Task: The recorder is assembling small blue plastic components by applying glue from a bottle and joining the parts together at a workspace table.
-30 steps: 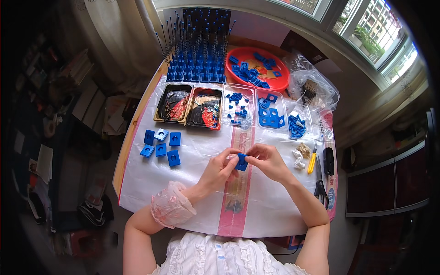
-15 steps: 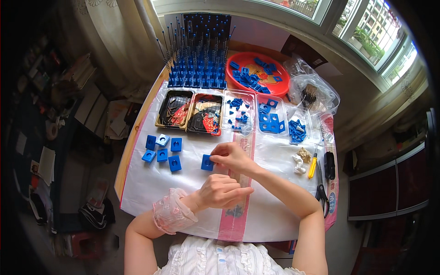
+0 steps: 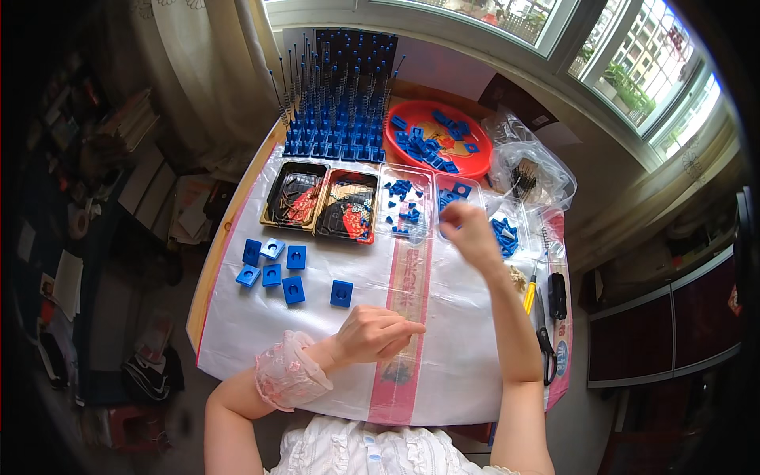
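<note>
My left hand (image 3: 374,334) is curled low over the white tablecloth, closed with the index finger partly out; whether it holds something is hidden. My right hand (image 3: 473,235) is over the near side of a clear tray (image 3: 477,184) with blue square plates (image 3: 460,189); its fingers are bent downward and smeared by motion. A single blue square piece with a round recess (image 3: 341,293) lies on the cloth just beyond my left hand. Farther left, several similar blue pieces (image 3: 294,290) lie in a loose group, apart from both hands.
Many blue bases with springs and rods (image 3: 336,134) stand at the back left. Beside them is a red round tray (image 3: 479,165) of blue parts. Black trays (image 3: 273,214) and clear trays hold small parts. A yellow-handled tool (image 3: 530,295) and black-handled scissors (image 3: 548,356) lie right.
My right hand has let go of the single blue piece and moved right and away to the clear tray. The piece stays on the cloth. My left hand stays curled nearby.
</note>
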The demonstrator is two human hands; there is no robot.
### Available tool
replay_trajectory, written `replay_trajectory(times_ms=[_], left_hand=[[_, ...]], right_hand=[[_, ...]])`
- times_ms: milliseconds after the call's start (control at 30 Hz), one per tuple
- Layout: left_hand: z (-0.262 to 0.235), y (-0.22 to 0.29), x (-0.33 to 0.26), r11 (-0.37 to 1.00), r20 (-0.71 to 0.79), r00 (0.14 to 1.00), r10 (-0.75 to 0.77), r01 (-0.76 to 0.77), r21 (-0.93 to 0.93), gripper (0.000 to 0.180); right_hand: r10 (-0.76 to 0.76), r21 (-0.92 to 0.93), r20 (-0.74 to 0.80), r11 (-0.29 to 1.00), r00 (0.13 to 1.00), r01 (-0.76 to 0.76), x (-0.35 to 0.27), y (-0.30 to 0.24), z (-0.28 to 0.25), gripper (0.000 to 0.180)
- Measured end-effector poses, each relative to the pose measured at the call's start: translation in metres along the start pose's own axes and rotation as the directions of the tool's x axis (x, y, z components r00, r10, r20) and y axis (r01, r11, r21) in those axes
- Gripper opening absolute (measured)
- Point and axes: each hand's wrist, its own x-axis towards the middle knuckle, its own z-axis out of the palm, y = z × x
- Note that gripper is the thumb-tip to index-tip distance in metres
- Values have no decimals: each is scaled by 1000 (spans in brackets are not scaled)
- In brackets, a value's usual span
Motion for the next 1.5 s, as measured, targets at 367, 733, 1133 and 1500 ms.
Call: replay_trajectory(times_ms=[367, 733, 1133, 1500], left_hand=[[3, -2, -1, 996, 81, 993, -85, 86, -18, 23], [6, -5, -2, 973, 111, 974, -197, 208, -103, 17], [20, -15, -1, 52, 394, 633, -666, 566, -823, 48], [21, -18, -12, -44, 321, 600, -733, 429, -902, 39]], right_hand=[[-13, -338, 161, 939, 987, 67, 18, 63, -14, 40], [-10, -310, 138, 949, 990, 53, 22, 62, -8, 37], [-183, 208, 523, 975, 833, 84, -20, -48, -41, 42], [-199, 107, 535, 980, 821, 168, -47, -82, -12, 43]])
